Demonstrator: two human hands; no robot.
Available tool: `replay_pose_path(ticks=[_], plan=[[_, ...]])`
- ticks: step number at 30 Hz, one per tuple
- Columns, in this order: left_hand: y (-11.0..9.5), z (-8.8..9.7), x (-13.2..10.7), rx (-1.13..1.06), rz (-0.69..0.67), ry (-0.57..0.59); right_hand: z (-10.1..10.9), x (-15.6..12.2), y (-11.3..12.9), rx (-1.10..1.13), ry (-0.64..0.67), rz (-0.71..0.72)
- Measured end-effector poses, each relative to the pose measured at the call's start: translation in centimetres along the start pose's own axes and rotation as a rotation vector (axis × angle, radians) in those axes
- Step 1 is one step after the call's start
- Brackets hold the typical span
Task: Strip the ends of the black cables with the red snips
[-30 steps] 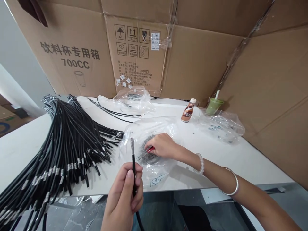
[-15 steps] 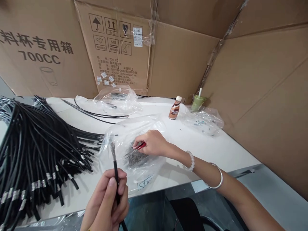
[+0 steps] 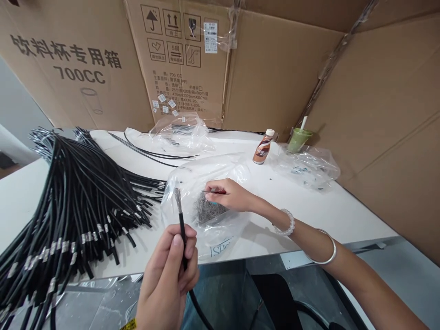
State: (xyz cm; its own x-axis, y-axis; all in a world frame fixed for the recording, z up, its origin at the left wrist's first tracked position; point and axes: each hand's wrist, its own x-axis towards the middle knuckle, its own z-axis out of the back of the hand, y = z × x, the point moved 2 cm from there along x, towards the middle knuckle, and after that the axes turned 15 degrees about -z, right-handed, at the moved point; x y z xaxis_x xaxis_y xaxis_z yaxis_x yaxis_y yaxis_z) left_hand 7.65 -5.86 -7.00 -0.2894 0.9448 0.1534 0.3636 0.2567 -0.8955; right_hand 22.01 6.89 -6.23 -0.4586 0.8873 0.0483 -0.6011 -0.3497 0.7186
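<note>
My left hand (image 3: 170,275) is closed round a black cable (image 3: 182,229), which stands nearly upright. A tuft of bare silvery wire strands (image 3: 178,200) fans out at its top end. My right hand (image 3: 228,193) pinches a slim red tool with a thin metal tip (image 3: 208,191); its exact kind is hard to make out. That hand is over a tangled heap of fine grey wire bits (image 3: 208,211) on a clear plastic bag (image 3: 189,176). A small blue patch shows under the fingers.
A large pile of black cables (image 3: 92,183) with silvery bands covers the left of the white table (image 3: 275,229). Behind stand a brown drink bottle (image 3: 263,147), a green cup (image 3: 299,141) and plastic bags (image 3: 309,169). Cardboard boxes (image 3: 271,68) wall the back and right.
The tool in my right hand has turned from slanting down to nearly level, its tip lifted off the wire heap. My view has swung slightly left. The left hand keeps hold of the cable.
</note>
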Motion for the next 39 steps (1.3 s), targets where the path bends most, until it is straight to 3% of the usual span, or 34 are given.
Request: replay_pose_path(ticks=[7, 14, 16, 18, 22, 25, 39], plan=[[0.7, 0.9, -0.9, -0.082, 0.028, 0.194, -0.5, 0.5, -0.4, -0.079, -0.019, -0.037], [0.0, 0.9, -0.4, -0.069, 0.003, 0.114, 0.6, 0.1, 0.2, -0.350, -0.347, -0.257], [-0.1, 1.0, -0.3, -0.073, 0.015, 0.072, 0.9, -0.2, 0.6, -0.426, -0.390, -0.275], [-0.2, 1.2, -0.2, -0.080, 0.036, 0.045, 0.9, -0.5, 1.1, -0.471, -0.339, -0.234], [-0.2, 1.5, -0.1, -0.087, 0.074, 0.036, -0.4, -0.6, 1.9, -0.552, -0.083, -0.050], [-0.1, 1.5, 0.1, -0.069, 0.074, -0.002, -1.3, -0.2, 2.0, -0.636, 0.018, 0.051], [0.4, 2.0, 0.3, -0.115, 0.088, 0.035, -2.0, 0.0, 1.8, -0.732, 0.020, 0.112]])
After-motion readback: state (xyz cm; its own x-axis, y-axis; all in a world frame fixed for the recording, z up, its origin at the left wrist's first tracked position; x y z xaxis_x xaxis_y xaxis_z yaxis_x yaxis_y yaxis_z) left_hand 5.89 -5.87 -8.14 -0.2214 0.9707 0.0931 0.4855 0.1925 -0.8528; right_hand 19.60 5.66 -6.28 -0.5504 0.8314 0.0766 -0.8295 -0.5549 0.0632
